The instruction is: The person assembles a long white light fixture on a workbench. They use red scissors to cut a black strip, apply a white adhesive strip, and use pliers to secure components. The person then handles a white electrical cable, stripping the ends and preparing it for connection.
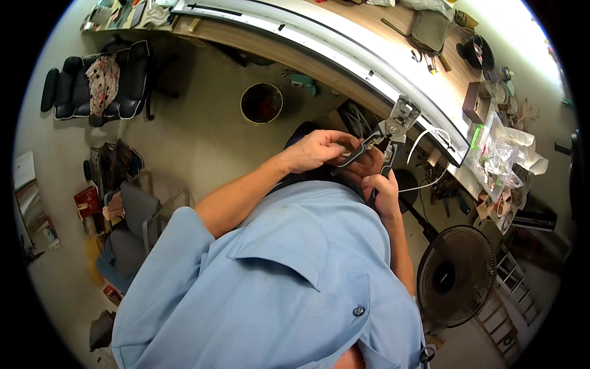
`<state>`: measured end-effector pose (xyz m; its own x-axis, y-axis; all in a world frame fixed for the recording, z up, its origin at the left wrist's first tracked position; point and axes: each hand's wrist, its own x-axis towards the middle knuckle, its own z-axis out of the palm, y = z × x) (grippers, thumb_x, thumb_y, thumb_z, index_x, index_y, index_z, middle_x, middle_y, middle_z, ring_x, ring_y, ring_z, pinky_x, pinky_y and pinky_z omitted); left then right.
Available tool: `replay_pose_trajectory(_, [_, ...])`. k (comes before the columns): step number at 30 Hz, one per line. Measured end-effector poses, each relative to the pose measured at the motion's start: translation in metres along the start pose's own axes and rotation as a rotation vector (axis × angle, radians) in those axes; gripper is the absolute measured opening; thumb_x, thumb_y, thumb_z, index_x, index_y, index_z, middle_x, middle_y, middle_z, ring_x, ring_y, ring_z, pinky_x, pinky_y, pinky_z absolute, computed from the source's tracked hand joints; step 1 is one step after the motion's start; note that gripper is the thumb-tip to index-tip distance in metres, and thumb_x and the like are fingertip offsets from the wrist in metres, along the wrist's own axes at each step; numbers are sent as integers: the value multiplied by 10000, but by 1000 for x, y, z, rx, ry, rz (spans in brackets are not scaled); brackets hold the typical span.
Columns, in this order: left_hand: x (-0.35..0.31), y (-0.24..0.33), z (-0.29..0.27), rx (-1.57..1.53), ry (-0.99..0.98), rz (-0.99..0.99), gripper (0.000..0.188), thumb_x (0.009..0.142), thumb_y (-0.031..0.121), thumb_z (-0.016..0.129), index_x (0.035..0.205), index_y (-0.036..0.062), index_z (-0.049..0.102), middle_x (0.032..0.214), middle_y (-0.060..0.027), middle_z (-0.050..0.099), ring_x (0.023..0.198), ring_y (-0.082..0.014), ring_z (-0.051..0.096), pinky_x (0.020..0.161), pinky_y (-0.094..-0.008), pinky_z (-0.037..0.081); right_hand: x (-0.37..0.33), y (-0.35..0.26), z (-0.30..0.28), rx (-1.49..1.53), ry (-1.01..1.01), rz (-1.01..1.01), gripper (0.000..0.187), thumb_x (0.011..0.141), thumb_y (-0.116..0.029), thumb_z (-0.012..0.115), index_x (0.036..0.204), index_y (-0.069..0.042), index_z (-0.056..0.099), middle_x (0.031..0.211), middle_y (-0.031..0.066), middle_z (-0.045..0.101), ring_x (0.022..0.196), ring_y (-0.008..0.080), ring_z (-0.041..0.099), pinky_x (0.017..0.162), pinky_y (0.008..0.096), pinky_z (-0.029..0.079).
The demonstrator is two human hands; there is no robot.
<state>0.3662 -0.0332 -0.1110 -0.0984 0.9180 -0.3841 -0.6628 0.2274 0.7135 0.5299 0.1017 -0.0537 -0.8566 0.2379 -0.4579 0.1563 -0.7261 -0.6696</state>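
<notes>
My right hand (386, 194) is wrapped round the black and grey handles of a pair of wire-stripper-like pliers (402, 115). Their broad metal head points away from me, toward the bench edge, and the handles stand apart. Just left of the handles is my left hand (313, 150), its fingers curled and thumb pressed in. Whatever it pinches, if anything, is too small to make out. A white cable (444, 169) loops from the long white light panel (344, 52) on the bench down to beside my right hand; its end is hidden there.
Clear plastic bags (501, 154) and a brown box (476, 103) lie at the bench's right end. A black fan (456, 277) stands close on my right. On the floor ahead is a round bin (261, 103). Chairs (138, 209) stand to my left.
</notes>
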Motion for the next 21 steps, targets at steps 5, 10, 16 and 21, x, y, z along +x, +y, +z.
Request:
replay_pose_trajectory(5, [-27,-19,-64,41,740,-50,292,1057,108,464,1306,-11,559,1076,-147,709,827,-163,698,721,-299,583,-8,-7,-1,-80,48,-71,874,693,1,450,1542,39,249,1437,266,485,1342,410,507,1111,502,416])
replay_pose_trajectory(10, [-23,-72,-206,-14,1335,-42,264,1004,103,505,1171,-42,649,950,-135,719,722,-185,703,587,-300,564,-33,-19,-16,-29,173,-192,846,715,-6,453,1542,7,273,1439,261,485,1338,417,506,1133,528,391])
replay_pose_trajectory(16, [-28,-111,-325,42,1138,-298,333,978,317,558,1144,42,645,906,-61,737,722,-137,629,543,-305,409,-52,-39,-40,-40,282,-193,825,724,-18,465,1530,-5,289,1425,230,508,1322,395,524,1116,519,402])
replay_pose_trajectory(21, [16,-43,-212,365,941,-98,398,1023,387,566,930,19,685,637,-63,639,630,-164,642,639,-310,501,-37,-48,-45,-216,422,-280,795,755,25,482,1528,8,296,1348,194,553,1226,318,581,1081,449,441])
